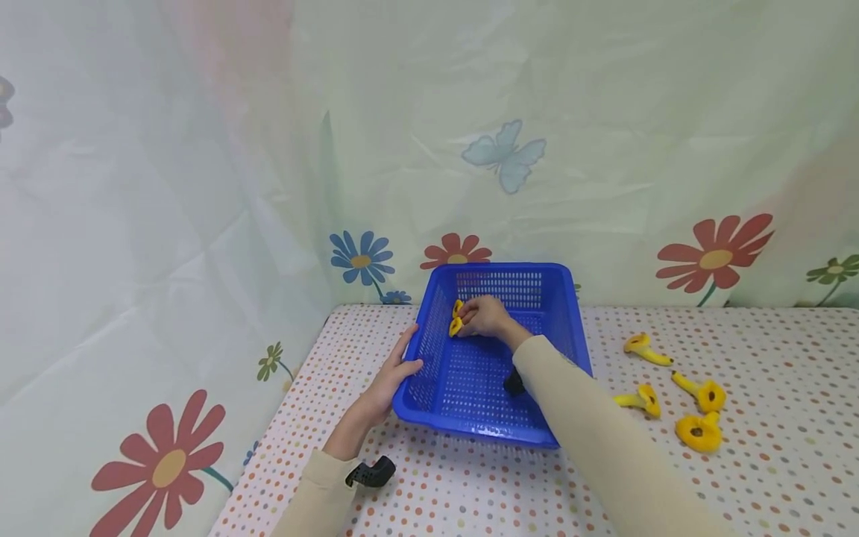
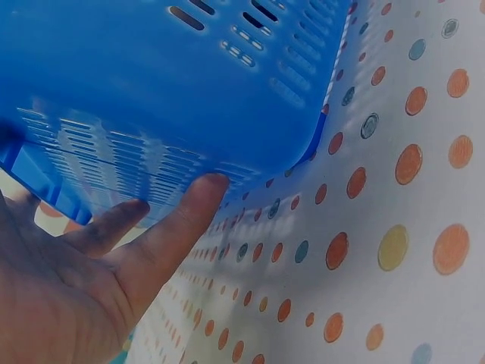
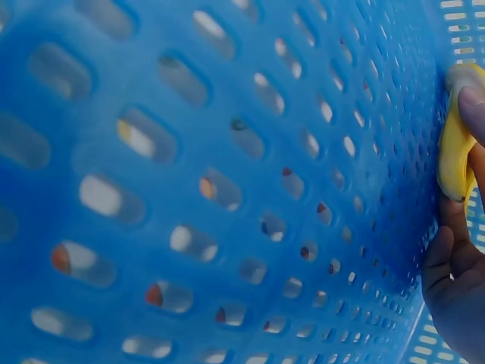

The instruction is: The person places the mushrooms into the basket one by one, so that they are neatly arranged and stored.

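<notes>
A blue plastic basket (image 1: 478, 428) with slotted walls stands on the table, its near side toward me. My left hand (image 1: 388, 379) rests against the basket's left side, its fingers extended along the slotted wall in the left wrist view. Inside, near the left wall, my right hand (image 1: 487, 316) pinches a yellow mushroom (image 1: 455, 327) with a flared cap. The right wrist view shows the thumb on its pale yellow stem (image 3: 455, 155). Another yellow mushroom (image 1: 458, 306) sits just beyond, partly hidden by the hand.
Several more yellow mushrooms lie right of the basket, among them one at the back (image 1: 646, 349) and one in front (image 1: 699, 432). My right sleeve (image 1: 597, 425) crosses the basket's right rim. A flowered sheet (image 1: 570, 209) hangs behind the dotted tablecloth (image 1: 436, 492).
</notes>
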`<state>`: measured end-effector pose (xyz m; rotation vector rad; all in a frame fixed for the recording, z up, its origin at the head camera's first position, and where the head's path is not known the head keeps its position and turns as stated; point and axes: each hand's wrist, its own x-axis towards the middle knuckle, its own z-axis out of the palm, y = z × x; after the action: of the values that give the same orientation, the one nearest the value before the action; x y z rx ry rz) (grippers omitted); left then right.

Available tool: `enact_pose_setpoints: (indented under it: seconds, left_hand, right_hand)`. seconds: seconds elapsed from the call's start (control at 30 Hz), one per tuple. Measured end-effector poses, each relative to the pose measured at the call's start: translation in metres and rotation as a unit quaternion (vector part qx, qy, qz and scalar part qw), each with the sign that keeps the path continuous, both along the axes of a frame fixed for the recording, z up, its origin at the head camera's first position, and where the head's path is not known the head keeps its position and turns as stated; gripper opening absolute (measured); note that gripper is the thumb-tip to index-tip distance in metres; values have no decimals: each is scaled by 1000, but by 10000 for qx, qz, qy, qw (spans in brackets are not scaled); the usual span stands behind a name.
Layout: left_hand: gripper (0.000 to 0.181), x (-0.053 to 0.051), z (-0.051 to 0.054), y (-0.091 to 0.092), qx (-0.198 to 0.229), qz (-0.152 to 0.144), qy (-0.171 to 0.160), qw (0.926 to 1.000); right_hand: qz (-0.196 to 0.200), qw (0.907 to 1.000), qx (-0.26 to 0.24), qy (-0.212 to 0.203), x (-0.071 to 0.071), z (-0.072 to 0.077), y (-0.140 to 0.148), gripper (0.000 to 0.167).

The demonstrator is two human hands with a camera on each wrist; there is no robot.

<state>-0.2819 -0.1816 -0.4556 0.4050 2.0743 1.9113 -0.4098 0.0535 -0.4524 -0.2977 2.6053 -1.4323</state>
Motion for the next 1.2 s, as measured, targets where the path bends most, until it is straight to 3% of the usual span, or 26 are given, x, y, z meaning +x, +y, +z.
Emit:
enact_pose_setpoints:
  seconds: [0.17, 0.9, 1.2]
  left_hand:
    - [76, 1, 0, 0, -100, 34, 18, 9999]
    - [76, 1, -1, 0, -89, 22, -23, 10000]
    - [76, -1, 0, 1, -75, 33, 1, 10000]
  right_hand:
    - [-53, 9996, -207, -202, 1, -1, 1, 29]
    - [-53, 9990, -360, -253, 3, 5, 11, 30]
    - [-128, 9990, -427, -64, 4, 7, 16, 32]
